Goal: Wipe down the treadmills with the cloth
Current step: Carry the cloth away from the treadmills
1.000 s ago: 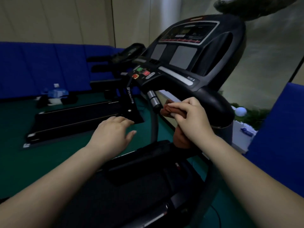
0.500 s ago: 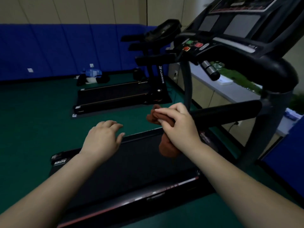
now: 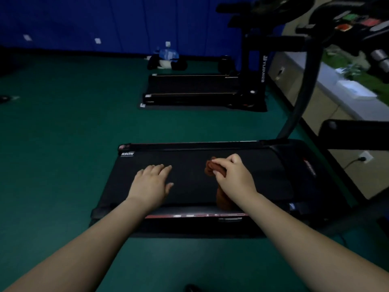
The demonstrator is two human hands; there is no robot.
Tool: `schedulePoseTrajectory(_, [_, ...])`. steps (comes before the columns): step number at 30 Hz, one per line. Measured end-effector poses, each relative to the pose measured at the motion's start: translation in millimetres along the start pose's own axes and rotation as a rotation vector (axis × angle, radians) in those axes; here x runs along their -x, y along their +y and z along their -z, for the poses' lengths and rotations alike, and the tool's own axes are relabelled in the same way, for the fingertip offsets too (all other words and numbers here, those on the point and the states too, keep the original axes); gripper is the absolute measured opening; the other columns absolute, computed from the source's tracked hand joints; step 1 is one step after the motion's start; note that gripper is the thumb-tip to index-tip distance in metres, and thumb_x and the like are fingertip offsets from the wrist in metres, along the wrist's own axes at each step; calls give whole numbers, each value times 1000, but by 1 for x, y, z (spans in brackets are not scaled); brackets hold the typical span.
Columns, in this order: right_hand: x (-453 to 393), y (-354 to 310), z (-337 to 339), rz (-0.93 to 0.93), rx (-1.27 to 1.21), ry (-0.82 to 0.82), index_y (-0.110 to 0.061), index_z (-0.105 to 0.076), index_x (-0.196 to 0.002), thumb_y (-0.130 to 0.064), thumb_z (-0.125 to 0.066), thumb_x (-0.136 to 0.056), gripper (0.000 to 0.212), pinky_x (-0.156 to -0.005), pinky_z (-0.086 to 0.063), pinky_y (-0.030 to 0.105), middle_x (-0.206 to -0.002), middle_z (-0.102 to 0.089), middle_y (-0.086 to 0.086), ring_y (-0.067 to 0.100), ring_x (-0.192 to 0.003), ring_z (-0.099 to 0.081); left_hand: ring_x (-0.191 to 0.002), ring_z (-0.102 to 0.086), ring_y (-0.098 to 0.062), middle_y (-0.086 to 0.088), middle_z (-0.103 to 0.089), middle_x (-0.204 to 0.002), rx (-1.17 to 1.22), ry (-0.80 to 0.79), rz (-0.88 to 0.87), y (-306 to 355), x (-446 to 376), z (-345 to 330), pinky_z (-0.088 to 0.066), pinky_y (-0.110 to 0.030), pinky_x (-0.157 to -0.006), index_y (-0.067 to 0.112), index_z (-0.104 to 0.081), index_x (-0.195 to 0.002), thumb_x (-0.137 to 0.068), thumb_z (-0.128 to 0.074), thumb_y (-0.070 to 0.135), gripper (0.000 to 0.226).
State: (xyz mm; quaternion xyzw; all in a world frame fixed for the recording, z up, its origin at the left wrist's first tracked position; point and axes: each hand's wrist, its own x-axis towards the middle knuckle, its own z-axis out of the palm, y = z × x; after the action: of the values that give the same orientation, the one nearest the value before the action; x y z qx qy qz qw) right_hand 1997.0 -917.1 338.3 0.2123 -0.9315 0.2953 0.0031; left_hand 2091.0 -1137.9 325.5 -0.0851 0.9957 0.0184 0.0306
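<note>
Two black treadmills on green floor: near treadmill with wide black belt [image 3: 189, 186] below both hands, second black treadmill [image 3: 195, 87] toward 12 o'clock. One crumpled rust-brown cloth [image 3: 211, 168] bunched inside right hand [image 3: 233, 175], fingers curled round it, loose end hanging under wrist. Left hand [image 3: 151, 182] at 9 o'clock of cloth, fingers straight, together, holding nothing.

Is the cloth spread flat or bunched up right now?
Bunched. The cloth is crumpled in the right hand, one wad ahead of the fingers and a tail below the wrist, above the treadmill deck.
</note>
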Motion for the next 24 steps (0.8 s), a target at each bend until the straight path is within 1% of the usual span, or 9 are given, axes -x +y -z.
schedulePoseTrajectory(4, [-26, -12, -39, 20, 22, -96, -30, -55, -130, -32, -57, -92, 38, -69, -44, 25, -104, -40, -6, 14, -83, -52, -143, -20, -21, 1, -25, -156, 2, -83, 106, -30, 14, -26, -18, -42, -116, 28, -20, -149, -97, -33, 49, 58])
schedulePoseTrajectory(11, [-60, -61, -113, 114, 37, -232, -33, -55, -129, -32, -57, -92, 38, -69, -41, 25, -105, -39, -6, 14, -87, -51, -145, -16, -21, 2, -24, -156, 16, -134, 303, -102, 46, -48, -15, -43, -117, 27, -19, -150, -98, -30, 49, 57])
schedulePoseTrajectory(14, [-64, -94, -144, 163, 45, -284, -33, -55, -128, -32, -57, -92, 37, -69, -42, 26, -105, -39, -6, 15, -87, -51, -145, -16, -21, 2, -23, -157, 24, -153, 387, -142, 68, -56, -14, -43, -117, 27, -17, -150, -99, -27, 49, 57])
schedulePoseTrajectory(18, [-70, -150, -192, 211, 63, -323, -32, -57, -128, -32, -58, -91, 37, -73, -44, 27, -105, -39, -5, 17, -90, -52, -145, -16, -22, 2, -23, -157, 14, -182, 477, -212, 97, -63, -14, -45, -117, 26, -16, -150, -99, -25, 50, 57])
schedulePoseTrajectory(21, [-71, -200, -234, 215, 55, -329, -32, -57, -128, -32, -58, -91, 37, -75, -47, 29, -105, -39, -5, 17, -92, -53, -145, -16, -23, 1, -22, -157, 4, -202, 510, -272, 120, -66, -14, -45, -117, 25, -15, -150, -99, -25, 48, 57])
schedulePoseTrajectory(24, [-69, -255, -275, 199, 32, -331, -32, -57, -127, -32, -58, -91, 36, -77, -49, 30, -106, -40, -4, 17, -90, -54, -145, -15, -22, 1, -21, -157, 8, -189, 529, -334, 142, -64, -13, -45, -117, 25, -13, -151, -99, -25, 48, 58])
